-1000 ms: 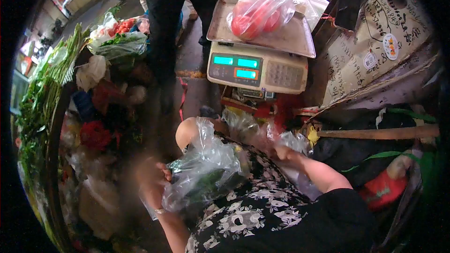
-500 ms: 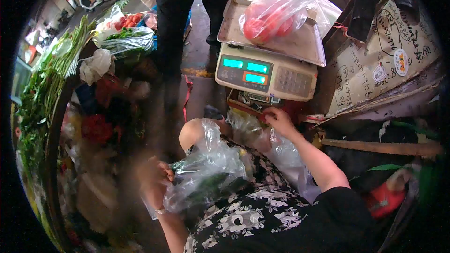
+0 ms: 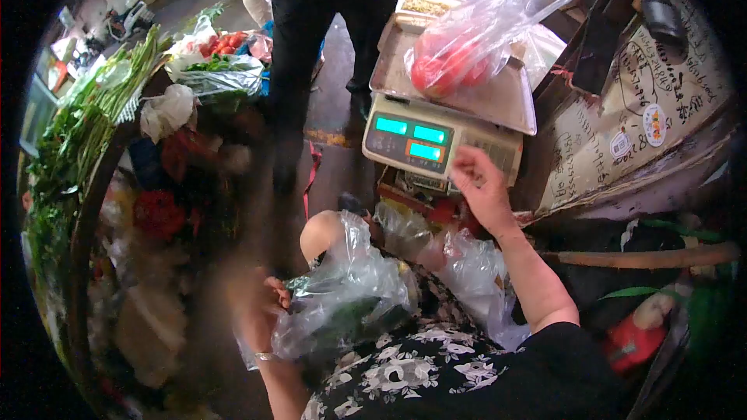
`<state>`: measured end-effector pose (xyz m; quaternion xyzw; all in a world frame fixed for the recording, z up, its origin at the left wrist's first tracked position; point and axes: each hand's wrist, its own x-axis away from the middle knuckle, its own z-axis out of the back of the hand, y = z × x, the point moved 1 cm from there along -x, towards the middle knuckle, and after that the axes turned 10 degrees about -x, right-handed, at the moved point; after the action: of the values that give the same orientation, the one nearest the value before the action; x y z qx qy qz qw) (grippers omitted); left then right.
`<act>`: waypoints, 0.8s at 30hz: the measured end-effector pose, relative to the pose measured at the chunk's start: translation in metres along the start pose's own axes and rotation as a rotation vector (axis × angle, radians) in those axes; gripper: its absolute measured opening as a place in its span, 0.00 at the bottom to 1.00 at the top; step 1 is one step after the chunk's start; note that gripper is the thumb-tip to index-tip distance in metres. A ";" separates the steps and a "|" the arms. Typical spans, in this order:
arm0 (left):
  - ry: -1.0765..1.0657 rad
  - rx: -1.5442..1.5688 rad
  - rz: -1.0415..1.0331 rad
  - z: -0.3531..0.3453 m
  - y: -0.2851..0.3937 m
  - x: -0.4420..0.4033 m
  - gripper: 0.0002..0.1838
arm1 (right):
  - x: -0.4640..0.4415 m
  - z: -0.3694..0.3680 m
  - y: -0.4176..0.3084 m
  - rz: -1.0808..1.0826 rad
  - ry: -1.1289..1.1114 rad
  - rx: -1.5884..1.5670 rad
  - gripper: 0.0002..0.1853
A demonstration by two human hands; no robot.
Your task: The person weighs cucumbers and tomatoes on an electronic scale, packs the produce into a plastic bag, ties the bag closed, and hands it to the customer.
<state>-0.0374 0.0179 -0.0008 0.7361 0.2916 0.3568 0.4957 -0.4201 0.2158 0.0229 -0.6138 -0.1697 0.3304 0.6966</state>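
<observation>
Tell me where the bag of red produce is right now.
In the head view, the clear bag of red produce sits on the metal tray of the scale, right of the standing person's dark-trousered legs.

1. Long-stemmed greens (image 3: 85,132) ran along the left edge.
2. Red produce (image 3: 224,44) sat just beyond bagged greens (image 3: 222,78); crumpled white bag (image 3: 168,111) nearby.
3. Person in black trousers (image 3: 311,19) stood at top.
4. Handwritten cardboard (image 3: 595,140), two stickers, right side.
5. Wooden stick (image 3: 646,257) lay below the cardboard, near a red item (image 3: 634,342).
</observation>
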 end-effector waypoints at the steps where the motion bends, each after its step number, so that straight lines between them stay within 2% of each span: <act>1: -0.004 0.008 -0.016 -0.005 0.003 0.000 0.24 | -0.012 0.006 -0.008 0.018 0.000 0.004 0.23; 3: 0.144 0.078 0.038 -0.016 0.011 0.004 0.17 | -0.036 0.021 -0.029 0.247 0.191 0.064 0.39; 4: 0.132 0.064 0.006 -0.017 0.011 0.005 0.18 | -0.051 0.032 -0.032 0.267 0.193 0.066 0.39; 6: 0.145 0.045 0.027 -0.018 0.015 0.005 0.18 | -0.086 0.052 -0.039 0.342 0.190 -0.202 0.56; 7: 0.165 0.017 0.068 -0.016 0.014 0.006 0.18 | -0.100 0.052 -0.054 0.363 0.183 -0.199 0.56; 9: 0.100 0.048 0.026 -0.009 0.007 0.005 0.17 | -0.125 0.049 -0.090 0.319 0.261 -0.363 0.67; 10: 0.097 0.077 0.031 -0.009 0.005 0.005 0.17 | -0.148 0.065 -0.079 0.282 0.382 -0.256 0.72; 11: 0.095 0.106 0.036 -0.009 0.004 0.004 0.17 | -0.167 0.073 -0.080 0.355 0.427 -0.136 0.72; 14: 0.034 0.209 0.006 -0.004 -0.002 0.003 0.16 | -0.218 0.081 -0.078 0.414 0.324 -0.200 0.62; 15: 0.012 0.267 0.028 -0.001 -0.006 0.003 0.16 | -0.237 0.084 -0.073 0.466 0.343 -0.143 0.56; 16: -0.041 0.256 0.002 0.002 -0.006 0.002 0.16 | -0.281 0.107 -0.037 0.450 0.405 0.042 0.50; 17: 0.025 0.282 -0.045 0.002 -0.004 0.004 0.16 | -0.271 0.094 -0.054 0.431 0.300 -0.030 0.45; 18: 0.004 0.300 -0.013 -0.001 -0.001 0.005 0.16 | -0.247 0.083 -0.071 0.321 0.235 0.122 0.36; 21: -0.028 0.389 0.035 -0.003 -0.006 0.006 0.15 | -0.249 0.083 -0.065 0.339 0.053 -0.141 0.34; 24: -0.092 0.484 0.000 -0.004 -0.012 0.002 0.14 | -0.272 0.082 -0.048 0.245 -0.004 -0.436 0.31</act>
<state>-0.0406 0.0260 -0.0102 0.8488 0.3459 0.2428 0.3177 -0.6576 0.0934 0.1304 -0.7650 -0.1627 0.3691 0.5020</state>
